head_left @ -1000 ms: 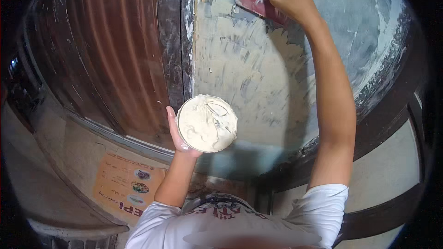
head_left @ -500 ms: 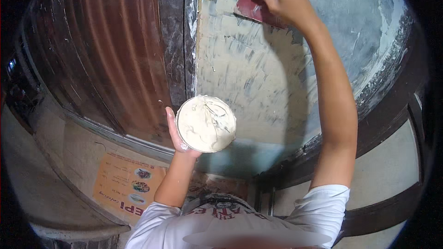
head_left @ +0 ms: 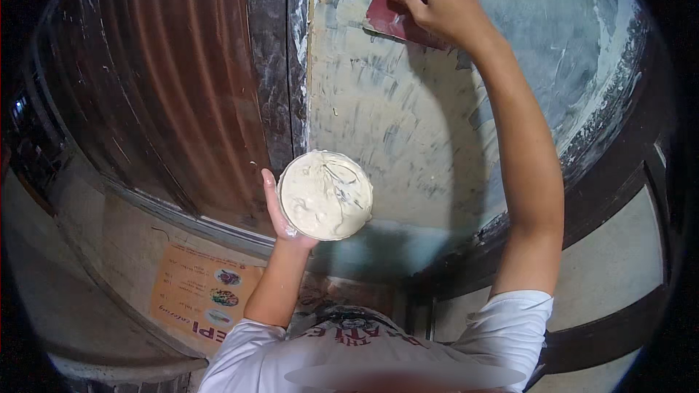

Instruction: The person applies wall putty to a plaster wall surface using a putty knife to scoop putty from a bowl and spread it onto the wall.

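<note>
Pale paste (head_left: 313,200) fills a round tub (head_left: 283,211) in the left hand (head_left: 281,225)

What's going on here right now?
A person's bare left hand holds up a round, pale-rimmed container full of creamy off-white paste. Their right hand grips a flat red scraper with a wide edge, which appears to be against a large blue-grey panel. Below the scraper, the panel carries a streaky beige coat, with dark marks showing through.

A white short-sleeved T-shirt (head_left: 244,362) bears dark red lettering (head_left: 356,340) and a dark graphic (head_left: 355,313) across its front.
</note>
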Motion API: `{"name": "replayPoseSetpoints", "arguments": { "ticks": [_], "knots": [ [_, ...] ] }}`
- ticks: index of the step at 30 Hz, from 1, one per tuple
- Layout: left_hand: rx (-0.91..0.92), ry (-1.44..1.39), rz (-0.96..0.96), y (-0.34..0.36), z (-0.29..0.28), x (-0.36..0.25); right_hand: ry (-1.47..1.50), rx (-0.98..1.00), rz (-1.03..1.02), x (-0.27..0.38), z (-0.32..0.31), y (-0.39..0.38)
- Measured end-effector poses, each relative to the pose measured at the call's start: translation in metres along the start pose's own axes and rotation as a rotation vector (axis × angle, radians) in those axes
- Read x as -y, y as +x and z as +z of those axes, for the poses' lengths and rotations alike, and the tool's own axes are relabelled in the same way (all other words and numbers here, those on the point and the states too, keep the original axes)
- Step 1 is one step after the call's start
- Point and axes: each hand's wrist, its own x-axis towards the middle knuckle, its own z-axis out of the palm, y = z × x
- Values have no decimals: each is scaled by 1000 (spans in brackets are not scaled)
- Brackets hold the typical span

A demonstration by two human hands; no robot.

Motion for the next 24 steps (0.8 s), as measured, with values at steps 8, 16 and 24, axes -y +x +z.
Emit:
{"name": "replayPoseSetpoints", "arguments": {
  "ticks": [8,16,24],
  "knots": [
    [11,28,-9,-1,-3,1,98,-186,131,-7,-23,17],
    [45,18,-8,-1,2,2,-48,-25,-70,-10,1,12],
    [52,52,35,-5,-5,0,137,-81,14,-5,-3,12]
  ]
}}
